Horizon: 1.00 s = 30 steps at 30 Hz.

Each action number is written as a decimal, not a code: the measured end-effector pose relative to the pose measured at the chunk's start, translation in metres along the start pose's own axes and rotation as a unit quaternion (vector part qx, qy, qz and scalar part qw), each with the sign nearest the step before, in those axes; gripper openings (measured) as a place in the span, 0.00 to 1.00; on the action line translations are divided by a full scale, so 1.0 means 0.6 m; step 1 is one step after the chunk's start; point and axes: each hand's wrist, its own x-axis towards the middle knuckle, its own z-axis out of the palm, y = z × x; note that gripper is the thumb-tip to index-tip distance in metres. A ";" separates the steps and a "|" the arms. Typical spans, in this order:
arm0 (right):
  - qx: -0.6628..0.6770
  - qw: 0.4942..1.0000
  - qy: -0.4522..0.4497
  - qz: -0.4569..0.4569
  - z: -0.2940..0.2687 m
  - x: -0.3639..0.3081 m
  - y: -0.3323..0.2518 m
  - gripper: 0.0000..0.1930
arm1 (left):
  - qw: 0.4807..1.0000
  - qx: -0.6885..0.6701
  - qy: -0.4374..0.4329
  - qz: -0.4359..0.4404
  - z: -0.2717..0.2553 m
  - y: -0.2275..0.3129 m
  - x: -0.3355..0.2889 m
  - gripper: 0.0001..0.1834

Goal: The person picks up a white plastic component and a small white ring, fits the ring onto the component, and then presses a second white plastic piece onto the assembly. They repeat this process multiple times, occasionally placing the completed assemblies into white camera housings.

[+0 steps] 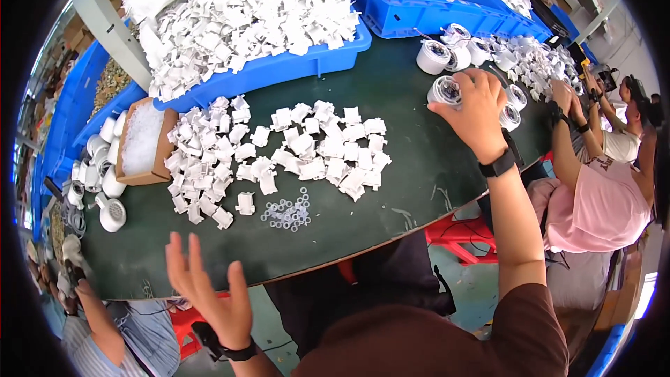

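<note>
My right hand (478, 108) reaches over the table's right side, thumb and fingers curved around a white round housing (444, 92) with dark parts and wires inside its top. My left hand (209, 293) is held up off the table's near edge, its fingers spread and nothing in it. Between the hands, a pile of small white plastic brackets (328, 146) lies on the dark green table (391, 126). A second pile of brackets (206, 153) is farther left. Small translucent rings (287, 213) lie in a cluster in front of the brackets.
A blue bin (335, 59) heaped with white parts stands at the back; another blue bin (419, 17) is behind right. More round housings (434, 57) sit beyond my right hand. At left are a cardboard box (150, 141) and white lamp-like parts (112, 214). A co-worker in pink (600, 202) works at right.
</note>
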 end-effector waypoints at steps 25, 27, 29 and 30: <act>0.812 0.455 -0.362 0.047 -0.179 -0.163 -0.298 0.14 | 0.950 -0.257 -0.173 0.045 0.028 0.100 0.001 0.26; 0.799 0.486 -0.354 0.022 -0.183 -0.166 -0.298 0.11 | 0.951 -0.267 -0.148 0.047 0.043 0.089 -0.005 0.23; 0.760 0.552 -0.342 -0.035 -0.186 -0.162 -0.292 0.08 | 0.952 -0.277 -0.123 0.049 0.049 0.088 -0.005 0.20; 0.760 0.552 -0.343 -0.037 -0.186 -0.163 -0.294 0.08 | 0.957 -0.264 -0.112 0.044 0.048 0.092 -0.004 0.17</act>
